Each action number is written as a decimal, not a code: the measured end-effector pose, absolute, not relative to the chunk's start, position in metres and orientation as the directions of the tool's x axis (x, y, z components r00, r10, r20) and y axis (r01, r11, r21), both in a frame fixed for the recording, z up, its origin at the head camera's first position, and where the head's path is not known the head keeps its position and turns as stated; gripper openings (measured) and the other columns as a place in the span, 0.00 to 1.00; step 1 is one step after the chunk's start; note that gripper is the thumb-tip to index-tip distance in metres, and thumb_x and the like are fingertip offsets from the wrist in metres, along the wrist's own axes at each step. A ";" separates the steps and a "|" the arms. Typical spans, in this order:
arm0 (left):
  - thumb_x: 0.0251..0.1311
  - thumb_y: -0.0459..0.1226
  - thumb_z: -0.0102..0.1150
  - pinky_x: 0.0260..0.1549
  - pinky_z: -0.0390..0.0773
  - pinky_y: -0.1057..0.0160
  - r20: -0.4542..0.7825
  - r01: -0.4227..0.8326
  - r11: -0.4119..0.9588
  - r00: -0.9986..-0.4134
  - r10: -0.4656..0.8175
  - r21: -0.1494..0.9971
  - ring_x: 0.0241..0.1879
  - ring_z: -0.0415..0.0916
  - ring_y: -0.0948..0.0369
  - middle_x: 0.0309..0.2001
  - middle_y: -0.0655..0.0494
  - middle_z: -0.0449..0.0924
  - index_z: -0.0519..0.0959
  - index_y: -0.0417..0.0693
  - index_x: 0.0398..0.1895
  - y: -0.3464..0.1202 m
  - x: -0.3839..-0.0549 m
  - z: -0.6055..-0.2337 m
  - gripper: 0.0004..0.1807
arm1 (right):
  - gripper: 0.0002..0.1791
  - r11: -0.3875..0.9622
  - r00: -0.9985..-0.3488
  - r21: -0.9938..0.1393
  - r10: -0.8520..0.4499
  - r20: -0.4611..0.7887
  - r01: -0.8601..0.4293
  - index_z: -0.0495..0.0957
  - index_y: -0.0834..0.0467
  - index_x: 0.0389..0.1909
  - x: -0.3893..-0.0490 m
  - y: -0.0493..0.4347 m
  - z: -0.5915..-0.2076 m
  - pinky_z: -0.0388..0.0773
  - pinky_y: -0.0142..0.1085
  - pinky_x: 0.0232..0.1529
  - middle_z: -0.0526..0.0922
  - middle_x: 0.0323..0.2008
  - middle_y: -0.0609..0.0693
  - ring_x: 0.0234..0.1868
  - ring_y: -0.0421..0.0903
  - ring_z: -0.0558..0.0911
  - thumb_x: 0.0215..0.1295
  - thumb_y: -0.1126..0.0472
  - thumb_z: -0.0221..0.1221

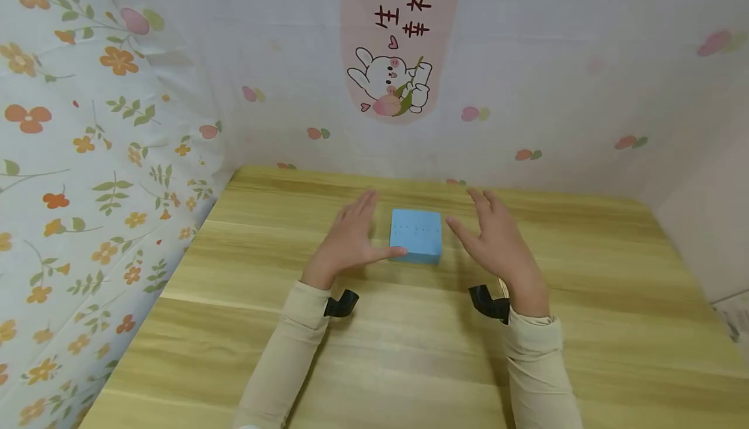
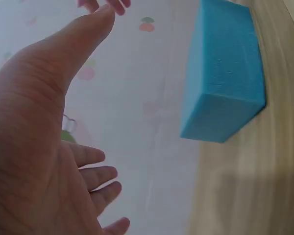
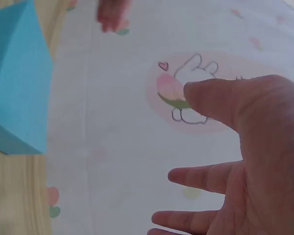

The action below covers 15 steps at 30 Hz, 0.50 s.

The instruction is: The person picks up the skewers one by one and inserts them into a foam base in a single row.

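A light blue block (image 1: 416,233) with a row of small dark marks on top lies on the wooden table, between the two hands. On its left is my left hand (image 1: 350,235), fingers straight and thumb spread, the thumb overlapping the block's near left corner in the head view. My right hand (image 1: 496,237) is on the other side, fingers extended and thumb pointing toward the block, with a gap between. In the left wrist view the block (image 2: 230,63) stands apart from the thumb. The right wrist view shows the block (image 3: 19,83) at the left edge, away from that palm.
The wooden table (image 1: 398,351) reaches back to a white cloth (image 1: 281,39) printed with a rabbit and fruit. A flowered cloth (image 1: 111,175) hangs along the left side. Black curved mounts (image 1: 341,303) sit at both wrists.
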State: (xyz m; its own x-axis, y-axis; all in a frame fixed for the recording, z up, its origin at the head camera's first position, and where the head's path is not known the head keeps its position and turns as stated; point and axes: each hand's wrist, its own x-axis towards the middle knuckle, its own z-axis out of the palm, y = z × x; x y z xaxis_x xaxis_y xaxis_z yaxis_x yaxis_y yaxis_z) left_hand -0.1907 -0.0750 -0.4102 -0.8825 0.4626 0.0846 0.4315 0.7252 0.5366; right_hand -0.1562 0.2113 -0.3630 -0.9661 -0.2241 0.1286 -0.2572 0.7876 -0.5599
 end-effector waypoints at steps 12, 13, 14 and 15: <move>0.43 0.54 0.85 0.78 0.46 0.47 0.015 0.359 0.519 -0.833 0.553 0.776 0.82 0.35 0.53 0.84 0.48 0.34 0.34 0.45 0.85 -0.068 -0.215 -0.467 0.79 | 0.34 0.787 -0.991 -0.605 -0.134 0.015 -0.116 0.65 0.69 0.73 -0.160 0.253 -0.368 0.69 0.67 0.61 0.70 0.68 0.71 0.66 0.70 0.72 0.83 0.45 0.48; 0.42 0.53 0.86 0.78 0.47 0.48 0.014 0.349 0.506 -0.833 0.553 0.788 0.82 0.36 0.53 0.84 0.49 0.34 0.34 0.46 0.85 -0.068 -0.216 -0.470 0.79 | 0.33 0.785 -0.991 -0.609 -0.132 0.013 -0.112 0.67 0.69 0.72 -0.160 0.257 -0.369 0.71 0.65 0.59 0.73 0.65 0.71 0.63 0.69 0.74 0.83 0.45 0.47; 0.42 0.53 0.86 0.78 0.48 0.48 0.016 0.344 0.496 -0.834 0.551 0.797 0.82 0.36 0.53 0.84 0.50 0.35 0.34 0.46 0.85 -0.067 -0.217 -0.474 0.79 | 0.33 0.782 -0.992 -0.613 -0.128 0.011 -0.108 0.69 0.68 0.71 -0.160 0.260 -0.369 0.73 0.64 0.57 0.76 0.62 0.70 0.61 0.69 0.76 0.83 0.45 0.47; 0.43 0.52 0.86 0.78 0.49 0.48 0.022 0.340 0.483 -0.834 0.551 0.807 0.82 0.37 0.54 0.84 0.50 0.35 0.35 0.46 0.85 -0.067 -0.217 -0.476 0.78 | 0.32 0.780 -0.992 -0.617 -0.124 0.012 -0.105 0.71 0.68 0.69 -0.161 0.262 -0.369 0.74 0.63 0.56 0.78 0.59 0.70 0.58 0.68 0.78 0.83 0.45 0.47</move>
